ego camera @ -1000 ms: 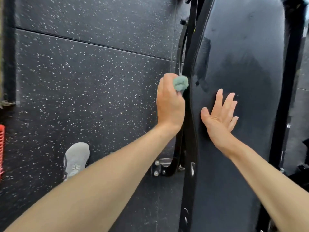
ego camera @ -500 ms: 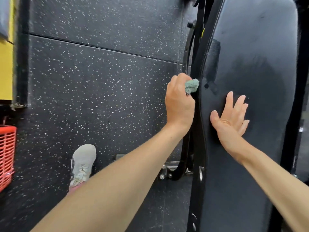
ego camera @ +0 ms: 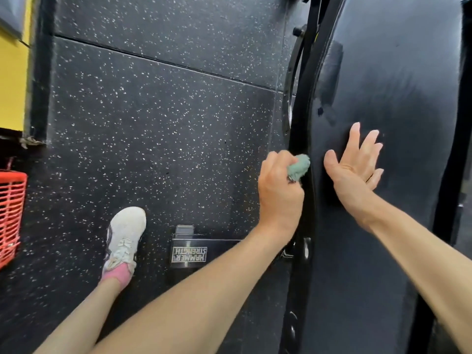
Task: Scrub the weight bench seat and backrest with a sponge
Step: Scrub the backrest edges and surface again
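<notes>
The long black padded bench backrest (ego camera: 388, 80) fills the right side of the head view, its surface streaked with damp patches. My left hand (ego camera: 279, 192) grips a green sponge (ego camera: 298, 166) and holds it against the pad's left side edge. My right hand (ego camera: 356, 167) lies flat on the pad's top face with fingers straight and spread, just right of the sponge. The bench's black metal frame (ego camera: 298, 98) runs along the pad's left edge.
Black speckled rubber floor (ego camera: 158, 129) spreads to the left. My white shoe (ego camera: 125, 238) stands on it beside the bench's foot plate with a Hammer Strength label (ego camera: 189, 254). A red plastic basket (ego camera: 10, 215) sits at the far left edge, under a yellow wall (ego camera: 11, 83).
My left hand has slid the sponge down the pad's left edge toward me. My right hand stays flat on the pad. The view has tilted down, showing the foot plate and more of my leg.
</notes>
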`<state>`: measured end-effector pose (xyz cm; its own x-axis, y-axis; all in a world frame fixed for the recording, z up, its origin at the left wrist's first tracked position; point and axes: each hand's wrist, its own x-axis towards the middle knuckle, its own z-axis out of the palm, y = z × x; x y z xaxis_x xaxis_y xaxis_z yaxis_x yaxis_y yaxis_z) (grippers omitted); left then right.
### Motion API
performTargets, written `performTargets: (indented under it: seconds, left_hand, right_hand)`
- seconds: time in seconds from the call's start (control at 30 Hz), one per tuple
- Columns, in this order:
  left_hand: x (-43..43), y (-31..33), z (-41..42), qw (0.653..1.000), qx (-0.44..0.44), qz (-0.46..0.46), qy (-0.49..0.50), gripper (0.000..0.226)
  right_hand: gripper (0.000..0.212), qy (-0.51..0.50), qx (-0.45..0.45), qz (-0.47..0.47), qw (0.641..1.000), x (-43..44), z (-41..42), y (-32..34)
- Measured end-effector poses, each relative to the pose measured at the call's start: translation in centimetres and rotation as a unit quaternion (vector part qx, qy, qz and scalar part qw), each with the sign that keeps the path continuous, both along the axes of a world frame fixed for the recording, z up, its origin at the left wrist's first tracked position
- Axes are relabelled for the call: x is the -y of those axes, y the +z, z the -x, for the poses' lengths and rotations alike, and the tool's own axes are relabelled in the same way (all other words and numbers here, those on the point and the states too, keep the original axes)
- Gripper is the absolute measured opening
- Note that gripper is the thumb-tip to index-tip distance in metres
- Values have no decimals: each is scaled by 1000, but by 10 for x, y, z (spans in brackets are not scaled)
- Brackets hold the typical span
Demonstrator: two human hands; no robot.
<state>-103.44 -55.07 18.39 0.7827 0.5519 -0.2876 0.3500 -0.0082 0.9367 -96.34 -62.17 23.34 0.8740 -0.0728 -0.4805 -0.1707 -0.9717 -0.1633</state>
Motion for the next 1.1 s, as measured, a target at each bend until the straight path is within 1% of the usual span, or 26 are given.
performTargets:
  seconds: [0.07, 0.13, 0.17, 0.27, 0.37, 0.43, 0.5, 0.53, 0.57, 0.7, 0.77, 0.83, 0.93, 0.97, 1.03, 1.1]
  left_hand:
    - [4, -2, 23, 998, 23, -2, -61, 25]
    - [-10, -5, 17, 995, 44, -4, -94, 29]
    - [-18, -5, 6, 996, 45, -6, -74, 29]
    - [-33, -1, -37, 999, 29, -15, 38, 25]
    - [-12, 7, -29, 997, 21, -31, 60, 22]
    - [7, 4, 6, 999, 34, -30, 17, 21]
    - [15, 0, 41, 997, 44, -24, -65, 24]
    - [13, -2, 46, 995, 48, -20, -91, 26]
    - [7, -5, 41, 995, 50, -13, -91, 26]
    - [-10, 1, -16, 999, 3, 11, 44, 29]
    - [-1, 5, -13, 999, -1, 14, 52, 30]
    - [15, 4, 23, 999, 24, 28, -15, 29]
    - [21, -1, 79, 985, 37, 52, -162, 32]
    - [17, -4, 81, 984, 33, 59, -168, 33]
    - [4, -6, 59, 994, -1, 61, -91, 29]
    - [-6, -6, 25, 999, -18, 36, -22, 26]
  right_hand:
    - [65, 0, -7, 6, 1000, -1, 1, 1]
    - [64, 0, -5, 15, 1000, -2, 1, 0]
    - [64, -1, -2, 19, 1000, -1, 2, -1]
    - [63, 6, 5, 25, 1000, 1, 1, -3]
    - [64, 4, 4, 20, 1000, 2, 2, -3]
    - [64, 5, 9, 17, 1000, 2, 1, -4]
    - [64, 6, 5, 13, 1000, 2, 3, -3]
    - [64, 8, 4, 12, 1000, 1, 3, -3]
    - [63, 9, 4, 10, 1000, 2, 3, -2]
    - [63, 12, 1, 3, 1000, 3, 1, 0]
    - [64, 12, 9, 10, 1000, 3, 1, -2]
    - [64, 7, 16, 10, 1000, 3, 0, -3]
    - [63, 8, -1, 5, 1000, 3, 3, -1]
    - [63, 12, -2, 4, 1000, 4, 3, -1]
    - [63, 12, 0, 2, 1000, 4, 1, 0]
    - [64, 10, 2, 2, 1000, 3, 1, 0]
